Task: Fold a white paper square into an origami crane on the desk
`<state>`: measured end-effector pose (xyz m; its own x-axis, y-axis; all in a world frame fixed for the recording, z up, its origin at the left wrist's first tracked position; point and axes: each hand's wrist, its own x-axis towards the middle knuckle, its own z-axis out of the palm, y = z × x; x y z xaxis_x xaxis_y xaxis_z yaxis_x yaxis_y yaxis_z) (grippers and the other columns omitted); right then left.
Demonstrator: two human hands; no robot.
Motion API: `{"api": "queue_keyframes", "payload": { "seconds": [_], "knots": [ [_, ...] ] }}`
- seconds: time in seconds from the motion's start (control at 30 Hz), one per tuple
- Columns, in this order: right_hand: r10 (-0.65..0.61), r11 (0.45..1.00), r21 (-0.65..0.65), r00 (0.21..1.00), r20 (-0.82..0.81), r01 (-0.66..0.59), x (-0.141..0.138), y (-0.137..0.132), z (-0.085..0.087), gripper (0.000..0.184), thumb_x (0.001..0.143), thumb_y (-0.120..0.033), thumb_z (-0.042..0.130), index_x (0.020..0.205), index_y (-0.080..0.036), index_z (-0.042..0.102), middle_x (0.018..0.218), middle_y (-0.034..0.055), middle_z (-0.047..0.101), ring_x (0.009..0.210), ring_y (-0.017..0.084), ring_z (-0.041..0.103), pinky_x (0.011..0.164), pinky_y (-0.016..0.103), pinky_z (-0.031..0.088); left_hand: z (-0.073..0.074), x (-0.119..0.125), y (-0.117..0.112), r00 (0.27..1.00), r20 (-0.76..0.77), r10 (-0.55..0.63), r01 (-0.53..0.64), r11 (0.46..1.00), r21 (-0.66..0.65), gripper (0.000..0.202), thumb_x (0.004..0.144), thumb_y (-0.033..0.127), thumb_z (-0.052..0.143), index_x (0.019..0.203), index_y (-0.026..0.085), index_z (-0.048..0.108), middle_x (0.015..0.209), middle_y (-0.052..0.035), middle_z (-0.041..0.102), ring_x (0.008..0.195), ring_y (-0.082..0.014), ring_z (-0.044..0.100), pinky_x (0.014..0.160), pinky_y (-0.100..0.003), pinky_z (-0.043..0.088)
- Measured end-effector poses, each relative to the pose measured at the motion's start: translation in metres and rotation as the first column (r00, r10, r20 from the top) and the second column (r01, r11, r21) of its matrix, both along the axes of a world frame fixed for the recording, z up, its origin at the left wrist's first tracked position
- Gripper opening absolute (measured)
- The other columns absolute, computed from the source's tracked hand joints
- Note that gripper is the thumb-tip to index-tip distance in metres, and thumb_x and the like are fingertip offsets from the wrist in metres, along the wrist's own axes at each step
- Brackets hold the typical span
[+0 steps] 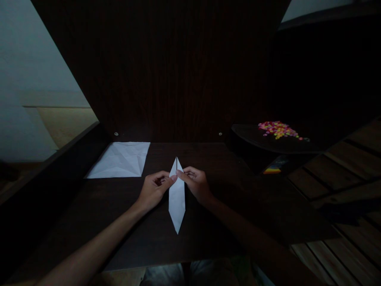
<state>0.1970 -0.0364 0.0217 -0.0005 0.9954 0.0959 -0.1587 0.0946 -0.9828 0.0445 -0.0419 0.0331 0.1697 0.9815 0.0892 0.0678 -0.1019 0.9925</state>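
A long, narrow piece of folded white paper [177,198] is held between my two hands above the dark desk top. It tapers to a point at both ends, and a slit splits its far tip. My left hand [155,187] pinches the left edge, thumb on top and fingers tucked behind. On the right edge, my right hand [197,182] grips the same way, its thumb lying near the base of the slit. The fingertips under the paper are hidden. Left of my hands, a creased white sheet [122,159] lies flat on the desk.
A dark upright panel [172,79] closes off the back of the desk, and a low side board [59,159] runs along the left. At right, a rounded shelf [247,135] carries a pile of small colourful pieces [279,129]. Wooden slats [333,174] lie beyond it.
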Motion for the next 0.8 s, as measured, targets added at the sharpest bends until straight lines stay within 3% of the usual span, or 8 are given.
{"api": "queue_keyframes", "payload": {
  "seconds": [0.3, 0.53, 0.8],
  "knots": [
    [0.067, 0.997, -0.049, 0.997, 0.043, -0.065, 0.0043, 0.0005, -0.0007, 0.031, 0.067, -0.047, 0.069, 0.064, -0.017, 0.060, 0.041, -0.0059, 0.046, 0.036, 0.006, 0.035, 0.037, 0.021, 0.025, 0.0007, 0.0013, 0.0022, 0.982, 0.058, -0.177, 0.185, 0.966, -0.179, 0.029, 0.070, 0.041, 0.072, 0.079, 0.014, 0.066, 0.068, 0.0000, 0.065, 0.059, -0.0122, 0.057, 0.055, -0.022, 0.043],
    [0.087, 0.996, -0.007, 0.996, 0.038, -0.086, 0.0034, -0.0013, 0.0013, 0.035, 0.066, -0.050, 0.070, 0.064, -0.018, 0.057, 0.042, -0.0061, 0.047, 0.035, 0.006, 0.038, 0.035, 0.019, 0.025, 0.0024, 0.0015, 0.0003, 0.975, 0.102, -0.197, 0.216, 0.946, -0.240, 0.032, 0.068, 0.042, 0.073, 0.081, 0.013, 0.068, 0.074, -0.0040, 0.070, 0.062, -0.0153, 0.062, 0.056, -0.024, 0.046],
    [0.135, 0.991, -0.010, 0.991, 0.025, -0.135, 0.0016, -0.0013, -0.0022, 0.035, 0.069, -0.051, 0.066, 0.070, -0.018, 0.055, 0.041, -0.0069, 0.047, 0.032, 0.007, 0.040, 0.031, 0.019, 0.028, 0.0024, 0.0015, -0.0007, 0.960, 0.122, -0.253, 0.278, 0.920, -0.277, 0.028, 0.071, 0.040, 0.071, 0.076, 0.012, 0.071, 0.070, -0.0055, 0.071, 0.054, -0.0126, 0.060, 0.051, -0.021, 0.042]
  ]
}}
